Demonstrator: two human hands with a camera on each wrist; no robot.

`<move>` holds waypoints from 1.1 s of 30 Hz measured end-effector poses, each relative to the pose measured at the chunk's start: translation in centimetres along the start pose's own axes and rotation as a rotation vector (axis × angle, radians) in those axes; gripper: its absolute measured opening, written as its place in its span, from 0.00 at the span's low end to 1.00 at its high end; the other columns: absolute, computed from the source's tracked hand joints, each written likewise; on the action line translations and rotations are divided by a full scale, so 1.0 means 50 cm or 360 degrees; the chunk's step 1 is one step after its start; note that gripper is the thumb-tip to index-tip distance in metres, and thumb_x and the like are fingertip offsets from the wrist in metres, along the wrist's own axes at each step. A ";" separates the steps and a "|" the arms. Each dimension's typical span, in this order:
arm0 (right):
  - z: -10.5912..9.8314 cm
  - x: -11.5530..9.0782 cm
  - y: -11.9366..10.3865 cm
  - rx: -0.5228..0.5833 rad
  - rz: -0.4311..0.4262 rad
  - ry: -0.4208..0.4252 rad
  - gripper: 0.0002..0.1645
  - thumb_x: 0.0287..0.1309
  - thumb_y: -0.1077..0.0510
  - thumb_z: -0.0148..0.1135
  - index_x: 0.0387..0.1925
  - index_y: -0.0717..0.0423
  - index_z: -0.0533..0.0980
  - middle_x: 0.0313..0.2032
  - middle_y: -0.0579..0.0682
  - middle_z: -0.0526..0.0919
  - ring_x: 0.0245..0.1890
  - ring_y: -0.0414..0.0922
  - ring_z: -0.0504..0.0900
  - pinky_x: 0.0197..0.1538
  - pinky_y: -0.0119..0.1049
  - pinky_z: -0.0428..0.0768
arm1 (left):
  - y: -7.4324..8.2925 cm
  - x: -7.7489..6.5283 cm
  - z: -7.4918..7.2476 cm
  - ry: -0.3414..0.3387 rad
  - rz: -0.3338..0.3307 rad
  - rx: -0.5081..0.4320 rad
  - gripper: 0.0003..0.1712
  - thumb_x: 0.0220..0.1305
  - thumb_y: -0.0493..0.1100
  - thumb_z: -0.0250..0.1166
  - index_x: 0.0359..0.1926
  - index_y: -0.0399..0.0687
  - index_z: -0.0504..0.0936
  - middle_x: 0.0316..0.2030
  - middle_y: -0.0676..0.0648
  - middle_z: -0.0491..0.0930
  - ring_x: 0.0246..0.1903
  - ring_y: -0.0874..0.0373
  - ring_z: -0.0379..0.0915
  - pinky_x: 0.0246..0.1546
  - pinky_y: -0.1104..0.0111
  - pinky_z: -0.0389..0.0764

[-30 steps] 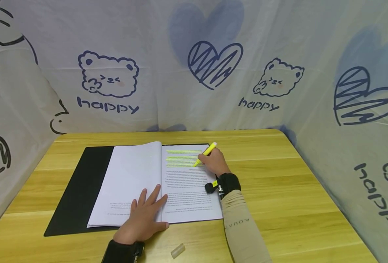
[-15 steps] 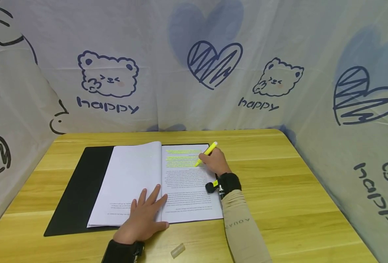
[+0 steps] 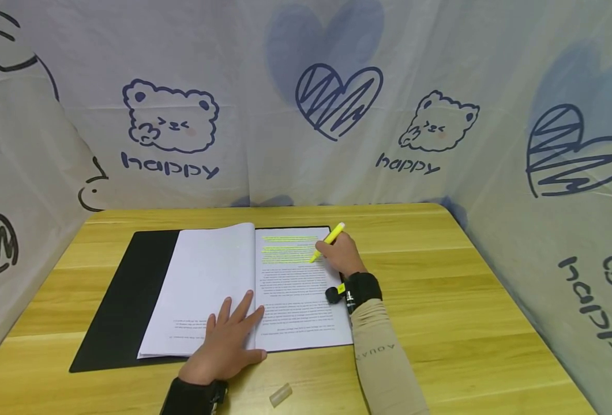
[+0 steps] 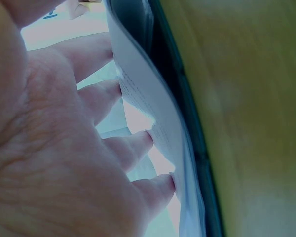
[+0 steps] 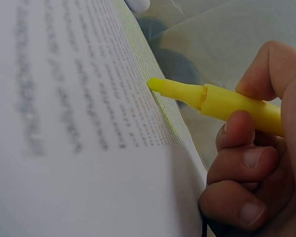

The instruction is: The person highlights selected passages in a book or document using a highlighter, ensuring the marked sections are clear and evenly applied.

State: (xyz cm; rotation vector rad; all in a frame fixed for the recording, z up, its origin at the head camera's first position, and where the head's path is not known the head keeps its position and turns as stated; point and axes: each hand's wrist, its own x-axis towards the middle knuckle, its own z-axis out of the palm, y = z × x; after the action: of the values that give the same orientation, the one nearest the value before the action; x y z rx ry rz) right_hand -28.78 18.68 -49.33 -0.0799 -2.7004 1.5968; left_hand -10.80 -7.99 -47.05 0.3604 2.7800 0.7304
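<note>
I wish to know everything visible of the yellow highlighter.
The highlighter is yellow and looks plastic: a round body, a narrower neck, a bright tip and a pale far end. It is uncapped and slanted, gripped by the right hand, with its tip on or just above the right page, near the marked lines.

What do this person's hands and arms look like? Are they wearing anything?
Both the left hand and right hand are bare, without gloves. The right forearm has a beige sleeve with small dark lettering, and a black wristband with a bright yellow tag and rounded black attachment. Something black covers the left wrist.
</note>
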 end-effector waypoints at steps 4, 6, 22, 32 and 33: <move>-0.004 0.000 -0.001 -0.0016 0.0026 -0.0003 0.14 0.62 0.52 0.64 0.35 0.60 0.77 0.26 0.52 0.77 0.26 0.50 0.74 0.32 0.38 0.67 | -0.001 0.000 0.000 0.0000 0.0003 -0.0001 0.48 0.55 0.49 0.79 0.75 0.46 0.70 0.82 0.40 0.49 0.79 0.28 0.32 0.71 0.28 0.37; -0.005 0.000 0.000 -0.0020 0.0048 -0.0003 0.14 0.62 0.51 0.64 0.37 0.60 0.77 0.27 0.53 0.77 0.27 0.50 0.74 0.32 0.39 0.68 | -0.001 0.000 0.000 -0.0001 0.0003 0.0001 0.48 0.55 0.49 0.79 0.75 0.46 0.70 0.82 0.40 0.49 0.79 0.28 0.32 0.71 0.28 0.37; -0.012 0.000 0.008 0.0001 0.0087 0.0029 0.18 0.63 0.48 0.64 0.42 0.60 0.75 0.31 0.54 0.75 0.31 0.51 0.77 0.34 0.39 0.72 | -0.001 0.002 0.001 0.0005 -0.0011 0.0000 0.48 0.55 0.49 0.80 0.75 0.47 0.71 0.82 0.41 0.49 0.79 0.29 0.32 0.71 0.29 0.36; -0.018 -0.001 0.010 0.0020 0.0099 0.0056 0.18 0.63 0.48 0.64 0.40 0.61 0.75 0.33 0.55 0.77 0.29 0.50 0.77 0.30 0.38 0.71 | -0.001 0.001 0.000 0.0003 -0.0008 -0.0007 0.48 0.55 0.49 0.80 0.75 0.47 0.70 0.82 0.41 0.48 0.79 0.29 0.32 0.71 0.28 0.36; -0.019 -0.002 0.009 0.0026 0.0103 0.0058 0.18 0.63 0.48 0.63 0.40 0.61 0.75 0.33 0.55 0.77 0.29 0.50 0.77 0.30 0.38 0.71 | -0.001 0.001 0.000 0.0004 -0.0006 -0.0008 0.48 0.55 0.49 0.80 0.75 0.47 0.70 0.82 0.41 0.49 0.79 0.28 0.32 0.71 0.28 0.36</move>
State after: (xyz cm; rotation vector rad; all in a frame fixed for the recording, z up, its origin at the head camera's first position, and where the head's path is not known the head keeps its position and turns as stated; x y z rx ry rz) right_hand -28.66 19.70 -49.26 -0.1967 -2.6833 1.6171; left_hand -10.87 -8.02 -47.11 0.3530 2.7801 0.7371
